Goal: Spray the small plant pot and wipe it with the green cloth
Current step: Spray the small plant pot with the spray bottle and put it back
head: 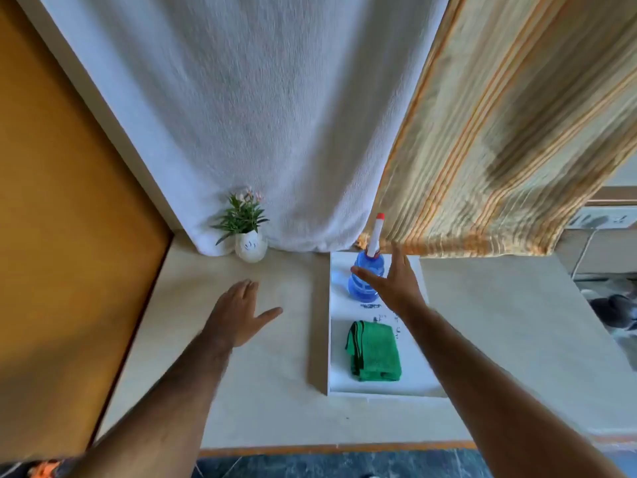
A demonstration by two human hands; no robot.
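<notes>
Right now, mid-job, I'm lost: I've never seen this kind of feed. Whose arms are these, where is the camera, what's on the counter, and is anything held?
There is no machine here: one wide-angle camera sits on a person's head, looking forward and down at their two bare arms. The left hand hovers open over the beige counter, holding nothing. The right hand is open, reaching at the blue plastic spray bottle with a white, red-tipped nozzle, not yet gripping it. Bottle and folded green cloth sit on a white tray. The small white plant pot with green leaves stands at the back, against a white curtain.
</notes>
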